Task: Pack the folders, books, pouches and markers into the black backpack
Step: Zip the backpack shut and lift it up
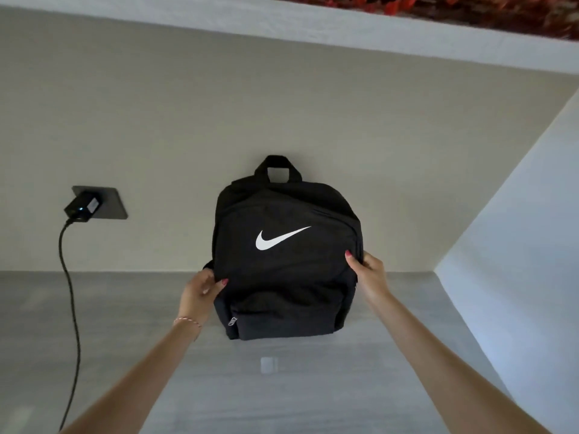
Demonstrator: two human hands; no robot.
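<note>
The black backpack [285, 270] with a white swoosh stands upright on the grey table [125, 324], its back against the beige wall. Its zips look closed and the top handle sticks up. My left hand [200, 292] grips the bag's left side at mid height. My right hand [368, 274] holds the right side a little higher, thumb on the front panel. No folders, books, pouches or markers are in view.
A black charger [82, 209] sits in a dark wall socket at the left, and its cable [70, 308] hangs down across the table's left part. A white wall [517, 245] closes the right side. A white shelf edge [313, 29] runs overhead.
</note>
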